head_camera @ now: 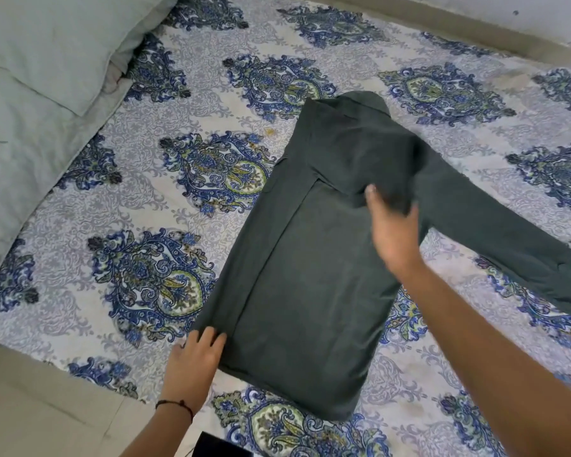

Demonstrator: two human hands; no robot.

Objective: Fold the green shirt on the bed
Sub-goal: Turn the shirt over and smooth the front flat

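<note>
The dark green long-sleeved shirt point(314, 258) lies on the bed, its left side folded over the body so a long straight edge runs down it. The other sleeve point(508, 232) stretches out to the right across the sheet. My left hand point(197, 352) rests on the shirt's bottom left corner, fingers lying over the folded hem. My right hand point(394, 225) is on the upper right of the body, near the armpit, and its fingers curl into a fold of the cloth there. It is blurred.
The bed carries a white sheet point(165, 206) printed with blue and green medallions. Pale green pillows point(37, 80) lie at the upper left. A dark flat object point(221, 446) shows at the bottom edge. The beige bed border point(30, 407) runs along the lower left.
</note>
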